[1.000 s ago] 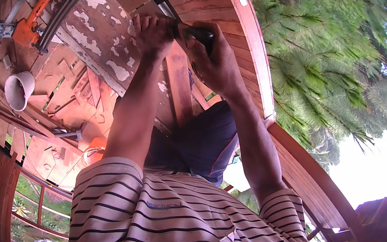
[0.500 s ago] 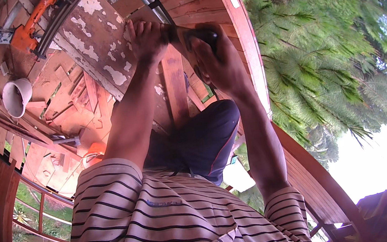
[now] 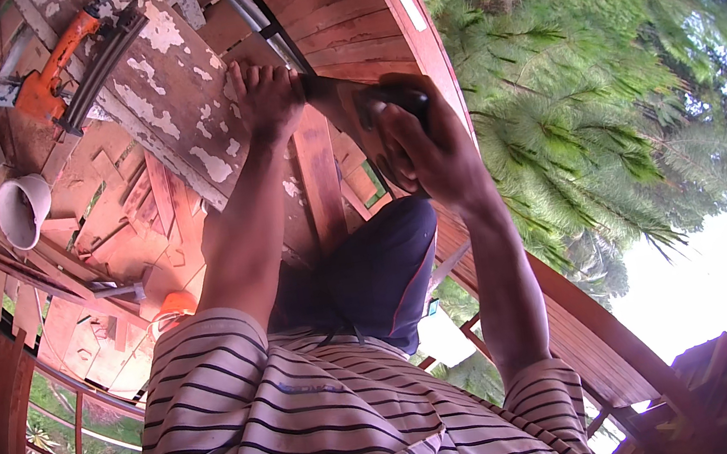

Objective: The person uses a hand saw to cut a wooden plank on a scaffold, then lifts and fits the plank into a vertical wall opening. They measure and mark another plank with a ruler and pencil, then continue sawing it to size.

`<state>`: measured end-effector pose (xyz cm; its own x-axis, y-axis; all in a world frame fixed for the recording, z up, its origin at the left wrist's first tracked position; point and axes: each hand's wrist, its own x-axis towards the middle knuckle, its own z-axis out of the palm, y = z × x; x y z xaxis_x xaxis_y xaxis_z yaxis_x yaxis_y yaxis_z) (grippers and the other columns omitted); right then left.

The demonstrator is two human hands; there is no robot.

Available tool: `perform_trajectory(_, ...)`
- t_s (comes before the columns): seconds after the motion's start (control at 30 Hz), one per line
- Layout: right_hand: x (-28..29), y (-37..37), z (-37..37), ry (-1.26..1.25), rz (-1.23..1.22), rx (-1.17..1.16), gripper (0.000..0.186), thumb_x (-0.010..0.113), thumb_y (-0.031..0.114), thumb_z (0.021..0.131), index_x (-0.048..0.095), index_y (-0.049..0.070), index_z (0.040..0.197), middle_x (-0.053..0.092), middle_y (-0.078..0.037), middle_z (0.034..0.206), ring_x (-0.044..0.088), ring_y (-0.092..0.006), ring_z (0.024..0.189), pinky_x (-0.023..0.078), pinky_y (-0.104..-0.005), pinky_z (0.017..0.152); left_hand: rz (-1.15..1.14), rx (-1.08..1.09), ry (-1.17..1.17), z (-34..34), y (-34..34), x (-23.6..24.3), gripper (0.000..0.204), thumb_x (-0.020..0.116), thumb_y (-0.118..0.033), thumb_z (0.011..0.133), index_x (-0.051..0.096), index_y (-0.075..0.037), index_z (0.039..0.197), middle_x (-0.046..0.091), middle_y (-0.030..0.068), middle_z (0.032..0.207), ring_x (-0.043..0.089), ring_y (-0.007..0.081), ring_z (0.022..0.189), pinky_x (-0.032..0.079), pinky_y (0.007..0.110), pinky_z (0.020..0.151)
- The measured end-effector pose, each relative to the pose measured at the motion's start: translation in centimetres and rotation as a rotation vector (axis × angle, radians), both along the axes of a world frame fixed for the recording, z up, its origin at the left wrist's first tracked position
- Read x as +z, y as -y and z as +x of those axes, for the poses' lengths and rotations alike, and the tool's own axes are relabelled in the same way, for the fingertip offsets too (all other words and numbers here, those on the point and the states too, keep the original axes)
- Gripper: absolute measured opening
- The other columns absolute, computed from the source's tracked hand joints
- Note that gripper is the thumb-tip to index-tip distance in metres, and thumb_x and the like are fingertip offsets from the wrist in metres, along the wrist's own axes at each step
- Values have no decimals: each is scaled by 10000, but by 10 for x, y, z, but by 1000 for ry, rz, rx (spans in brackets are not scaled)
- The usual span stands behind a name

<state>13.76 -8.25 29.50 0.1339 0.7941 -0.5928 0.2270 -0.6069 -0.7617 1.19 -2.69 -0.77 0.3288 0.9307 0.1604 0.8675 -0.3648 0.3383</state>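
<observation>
My right hand (image 3: pixel 439 152) is closed round the dark handle of a handsaw (image 3: pixel 337 99). The saw's blade slants up and left, and its far end passes beside my left hand (image 3: pixel 268 102). That left hand presses palm-down, fingers together and bent, over the end of a reddish-brown wooden board (image 3: pixel 318 173). The board runs back toward my bent knee, lying over a wide plank with peeling white paint (image 3: pixel 207 123). The blade's tip and the cut, if any, are hidden by my left hand.
An orange tool with a dark rail (image 3: pixel 46 86) lies on the plank's far left. A white bucket (image 3: pixel 25 212), a hammer (image 3: pixel 122 291) and wood offcuts (image 3: pixel 161 191) are below on the left. Right of the curved plank edge (image 3: pixel 422 21) is a drop to trees.
My right hand has drawn the saw back, right and toward me, so more blade shows. My left hand stays on the board; the whole view has shifted slightly.
</observation>
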Motion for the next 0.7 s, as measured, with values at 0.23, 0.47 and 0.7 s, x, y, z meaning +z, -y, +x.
perform_trajectory(0.23,-60,-6,12,160,100,41,393,556,246,1079,477,-25,1353,571,-39,727,546,-98,556,433,-291,483,-11,4,-64,4,0,13,283,502,-311,1004,701,-131,913,689,50,975,611,252,1058,265,582,1213)
perform_trajectory(0.47,11,-18,14,-1,-4,15,407,552,272,1088,483,-32,1351,521,-19,704,504,-89,539,414,-284,461,9,8,-23,1,-6,5,267,534,-336,980,703,-145,902,694,54,998,610,263,1059,257,575,1215)
perform_trajectory(0.7,-22,-37,19,68,-32,10,311,554,286,1075,561,-14,1159,506,-17,663,521,-101,507,396,-300,419,73,-44,-74,5,4,-3,152,597,-284,935,665,-160,878,667,28,899,620,266,973,312,592,1170)
